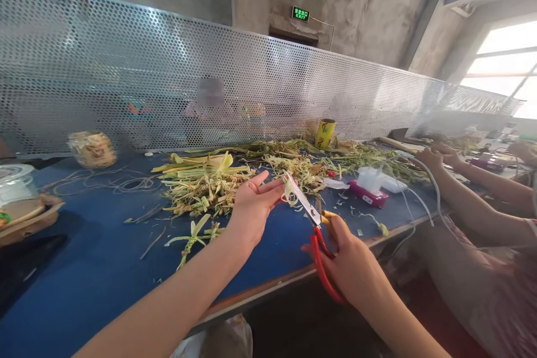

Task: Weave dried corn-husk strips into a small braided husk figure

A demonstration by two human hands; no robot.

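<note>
My left hand [251, 207] pinches a small pale curled plant strip [289, 190] between its fingertips. In my right hand [352, 263] is a pair of scissors [312, 213] with red handles, its blades pointing up and left to the strip. Whether the blades touch the strip I cannot tell. A yellow handle-like piece [328, 215] also shows at my right fingers; what it belongs to is hidden. Behind my left hand lies a heap of dried, braided-looking plant stalks [205, 190]. A knotted green stalk piece [193, 238] lies nearer on the blue table [126, 285].
A perforated metal screen [168, 72] runs along the back. Beside it stand a yellow roll [325, 133] and a jar [93, 149]. A magenta device [369, 194] with a white top and cables lies right, near a co-worker's hands [434, 156]. A tray [46, 215] sits left.
</note>
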